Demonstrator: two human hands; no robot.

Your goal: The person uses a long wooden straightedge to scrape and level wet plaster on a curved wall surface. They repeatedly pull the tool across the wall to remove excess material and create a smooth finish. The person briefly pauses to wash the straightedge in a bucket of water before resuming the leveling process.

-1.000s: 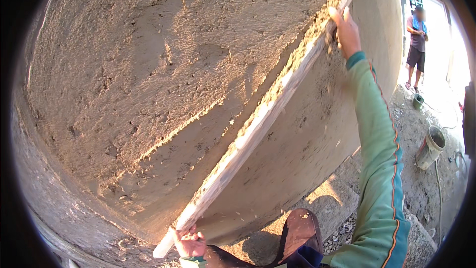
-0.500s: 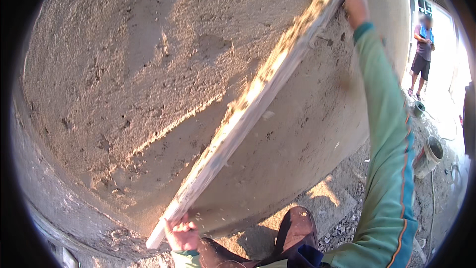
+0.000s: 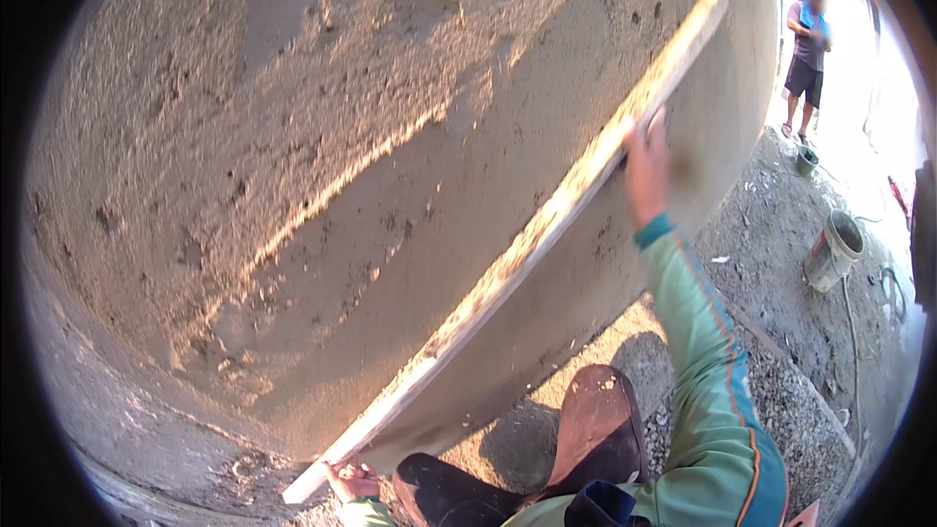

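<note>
A long, straight wooden screed board (image 3: pixel 508 268) slants across the wet mortar wall (image 3: pixel 342 127), from the lower left to the upper right. Clumps of mortar cling along its upper edge. Near its bottom end my left hand (image 3: pixel 351 479) is closed round the board. Higher up, my right hand (image 3: pixel 646 171) grips it from the near side, in a green sleeve with a teal cuff. Above the board the mortar is rough and ridged; below it the surface looks smoother. The fingertips behind the board are partly hidden.
My boots (image 3: pixel 590 420) stand on rubble and gravel below the wall. On the right are a mortar-stained bucket (image 3: pixel 834 252), a small green pail (image 3: pixel 807 161) and a hose (image 3: pixel 852 361). A person (image 3: pixel 808 59) stands beyond them by a bright doorway.
The board's upper end has come down and nearer, with my right hand moving lower and left along with it. My left hand stays near the bottom end. Fewer loose mortar clumps show on the board.
</note>
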